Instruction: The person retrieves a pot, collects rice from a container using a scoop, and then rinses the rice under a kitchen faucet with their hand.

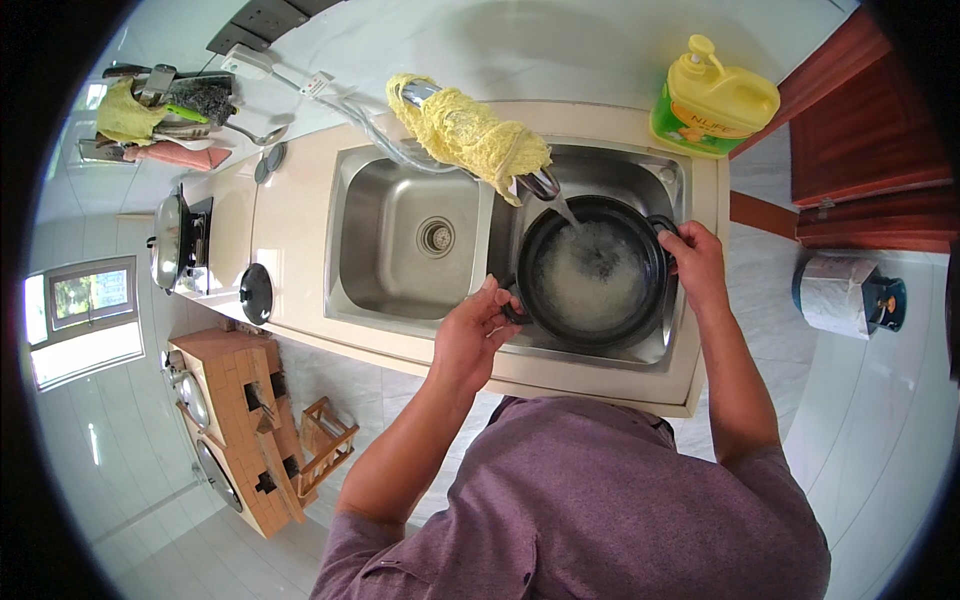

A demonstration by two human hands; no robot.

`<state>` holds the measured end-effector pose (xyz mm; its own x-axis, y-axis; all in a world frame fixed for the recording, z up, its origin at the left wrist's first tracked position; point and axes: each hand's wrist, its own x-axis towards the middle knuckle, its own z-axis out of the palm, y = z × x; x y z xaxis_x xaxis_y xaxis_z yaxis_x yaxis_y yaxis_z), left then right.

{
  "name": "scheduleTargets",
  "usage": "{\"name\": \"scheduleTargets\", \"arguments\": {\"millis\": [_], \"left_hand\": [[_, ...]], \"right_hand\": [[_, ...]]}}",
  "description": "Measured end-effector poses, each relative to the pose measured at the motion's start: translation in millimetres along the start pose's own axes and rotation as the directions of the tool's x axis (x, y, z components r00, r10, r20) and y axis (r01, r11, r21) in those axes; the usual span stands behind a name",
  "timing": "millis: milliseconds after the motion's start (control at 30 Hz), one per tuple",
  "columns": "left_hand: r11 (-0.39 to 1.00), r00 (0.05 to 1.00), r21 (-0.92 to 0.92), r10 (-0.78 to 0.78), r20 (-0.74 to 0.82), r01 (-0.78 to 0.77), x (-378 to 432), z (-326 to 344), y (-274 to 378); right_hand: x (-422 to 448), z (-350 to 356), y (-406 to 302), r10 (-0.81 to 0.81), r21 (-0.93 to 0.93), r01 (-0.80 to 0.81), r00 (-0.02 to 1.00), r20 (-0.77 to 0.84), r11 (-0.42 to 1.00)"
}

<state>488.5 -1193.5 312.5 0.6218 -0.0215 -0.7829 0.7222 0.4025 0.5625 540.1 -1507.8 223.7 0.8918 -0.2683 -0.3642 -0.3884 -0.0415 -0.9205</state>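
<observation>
A black two-handled pot (598, 271) is in the right basin of the steel double sink (679, 202). Water (568, 213) runs from the faucet (541, 182) into the pot, where whitish grains lie under cloudy water. A yellow cloth (480, 135) is wrapped around the faucet's neck. My left hand (472, 330) grips the pot's left handle between thumb and fingers. On the other side, my right hand (691, 259) holds the right handle, thumb on top.
The left basin (397, 240) has a drain strainer (436, 237). A yellow pump bottle (709, 101) stands at the back right corner. A black lid (256, 294) and a wok (169, 240) are to the left. Utensils (161, 112) hang on the wall; a brick stove (232, 420) stands beyond.
</observation>
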Motion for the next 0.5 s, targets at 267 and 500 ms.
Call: {"name": "scheduleTargets", "arguments": {"millis": [267, 500], "left_hand": [[0.998, 0.996, 0.065, 0.026, -0.081, -0.021, -1, -8, -4], [0.997, 0.996, -0.037, -0.065, -0.057, 0.063, 6, 3, -10]], "right_hand": [[-7, 11, 1, 0.054, -0.089, -0.045, 0.993, 0.102, 0.995], [6, -3, -10, -0.15, -0.167, 0.156, 0.988, 0.044, 0.974]]}}
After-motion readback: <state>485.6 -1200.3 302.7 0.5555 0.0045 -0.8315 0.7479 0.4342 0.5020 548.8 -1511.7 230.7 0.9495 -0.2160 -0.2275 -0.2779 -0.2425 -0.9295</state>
